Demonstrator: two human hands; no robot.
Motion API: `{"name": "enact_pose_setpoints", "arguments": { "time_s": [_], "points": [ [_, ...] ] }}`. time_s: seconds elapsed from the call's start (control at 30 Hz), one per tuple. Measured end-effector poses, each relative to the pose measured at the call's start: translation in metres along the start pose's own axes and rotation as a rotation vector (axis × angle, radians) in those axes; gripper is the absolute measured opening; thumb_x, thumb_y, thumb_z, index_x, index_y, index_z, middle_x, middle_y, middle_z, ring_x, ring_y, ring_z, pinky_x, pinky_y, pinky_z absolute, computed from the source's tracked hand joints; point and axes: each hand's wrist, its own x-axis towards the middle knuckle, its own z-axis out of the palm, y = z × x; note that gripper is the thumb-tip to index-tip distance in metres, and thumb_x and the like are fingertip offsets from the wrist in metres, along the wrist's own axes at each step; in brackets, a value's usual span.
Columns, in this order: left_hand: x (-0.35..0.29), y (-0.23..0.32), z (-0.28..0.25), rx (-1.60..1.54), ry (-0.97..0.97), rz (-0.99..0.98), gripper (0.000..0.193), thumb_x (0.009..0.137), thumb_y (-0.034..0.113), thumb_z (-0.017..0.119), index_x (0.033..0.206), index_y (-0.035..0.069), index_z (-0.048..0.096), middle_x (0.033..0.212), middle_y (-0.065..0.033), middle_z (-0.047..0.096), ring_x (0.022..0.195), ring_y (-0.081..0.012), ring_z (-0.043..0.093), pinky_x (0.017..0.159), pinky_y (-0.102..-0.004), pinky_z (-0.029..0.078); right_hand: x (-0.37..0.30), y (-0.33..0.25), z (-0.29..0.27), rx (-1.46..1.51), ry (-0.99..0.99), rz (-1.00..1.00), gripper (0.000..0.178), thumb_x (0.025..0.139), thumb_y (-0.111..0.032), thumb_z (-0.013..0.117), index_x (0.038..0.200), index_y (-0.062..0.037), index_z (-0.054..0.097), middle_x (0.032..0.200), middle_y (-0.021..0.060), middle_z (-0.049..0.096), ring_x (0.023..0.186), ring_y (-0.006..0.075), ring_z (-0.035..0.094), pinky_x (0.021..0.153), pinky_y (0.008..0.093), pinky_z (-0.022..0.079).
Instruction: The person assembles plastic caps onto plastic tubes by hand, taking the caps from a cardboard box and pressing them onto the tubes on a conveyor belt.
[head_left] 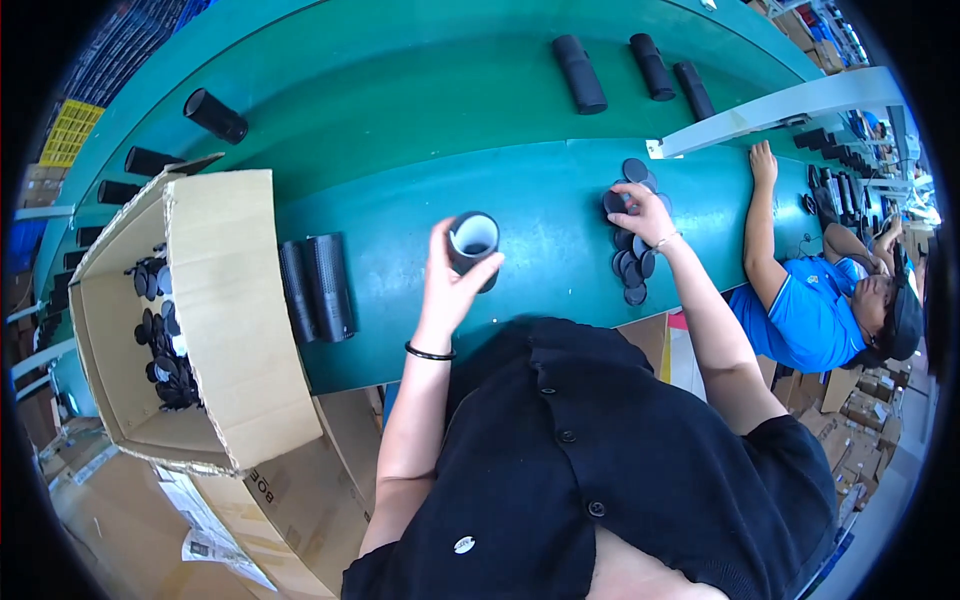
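Observation:
My left hand (pixel 452 275) is wrapped round a black cylindrical tube (pixel 468 262), held upright over the green bench. Its open top faces me and shows a pale inside. To the right, my right hand (pixel 643 214) pinches a round black cap (pixel 615 203) above a loose pile of black discs (pixel 632 268). Several of these discs overlap one another on the bench. Two textured black tubes (pixel 328 288) lie side by side to the left of my left hand, next to a cardboard box.
The cardboard box (pixel 240 300) at the left holds many small black parts (pixel 158 340). Beyond the bench, a green belt (pixel 400 80) carries black tubes (pixel 580 75). A pale metal bar (pixel 790 108) crosses at the right. There a co-worker in a blue shirt (pixel 805 315) reaches onto the bench.

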Motion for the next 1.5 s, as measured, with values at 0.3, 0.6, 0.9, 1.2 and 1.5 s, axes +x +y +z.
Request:
{"name": "enact_pose_setpoints", "arguments": {
  "time_s": [0.3,0.6,0.9,1.2,1.5],
  "points": [
    [-0.028,-0.005,0.006,0.178,-0.098,0.101,0.065,0.072,0.013,0.079,0.125,0.004,0.042,0.116,-0.0091,0.053,0.107,-0.0181,0.053,0.091,-0.0316,0.044,-0.030,-0.082,0.062,1.474,-0.637,-0.100,0.072,0.086,-0.027,0.066,0.141,-0.0011,0.028,0.131,0.0209,0.046,0.101,0.0271,0.058,0.081,0.0310,0.049],
    [-0.033,-0.009,0.008,-0.004,-0.111,0.045,0.066,0.072,0.013,0.079,0.126,0.004,0.043,0.118,-0.0095,0.051,0.112,-0.0195,0.051,0.095,-0.0339,0.042,-0.037,-0.104,0.070,1.294,-0.637,-0.113,0.066,0.088,-0.027,0.064,0.142,-0.0053,0.032,0.131,0.0192,0.046,0.098,0.0266,0.059,0.081,0.0314,0.049],
    [-0.027,-0.009,0.017,0.173,-0.125,0.108,0.068,0.067,0.017,0.081,0.124,0.005,0.046,0.117,-0.0121,0.051,0.111,-0.0239,0.052,0.095,-0.0354,0.043,-0.056,-0.167,0.075,0.091,-0.222,-0.475,0.057,0.076,-0.018,0.074,0.128,-0.0051,0.053,0.113,0.0108,0.057,0.098,0.0225,0.058,0.085,0.0331,0.047],
    [-0.028,-0.006,0.021,0.291,-0.070,0.198,0.065,0.062,0.015,0.080,0.118,0.004,0.050,0.112,-0.0136,0.053,0.103,-0.0286,0.055,0.086,-0.0375,0.047,-0.063,-0.180,0.100,-0.171,0.004,-0.562,0.054,0.061,-0.009,0.080,0.113,-0.0048,0.065,0.106,0.0106,0.058,0.099,0.0244,0.056,0.088,0.0324,0.045],
    [-0.029,-0.009,0.029,0.240,-0.028,0.148,0.056,0.060,0.013,0.079,0.109,0.005,0.052,0.103,-0.0132,0.058,0.096,-0.0300,0.058,0.081,-0.0373,0.048,-0.071,-0.178,0.108,-0.149,0.064,-0.453,0.053,0.058,-0.009,0.081,0.110,-0.0070,0.067,0.098,0.0091,0.057,0.096,0.0230,0.056,0.086,0.0313,0.045]
  ]
}}
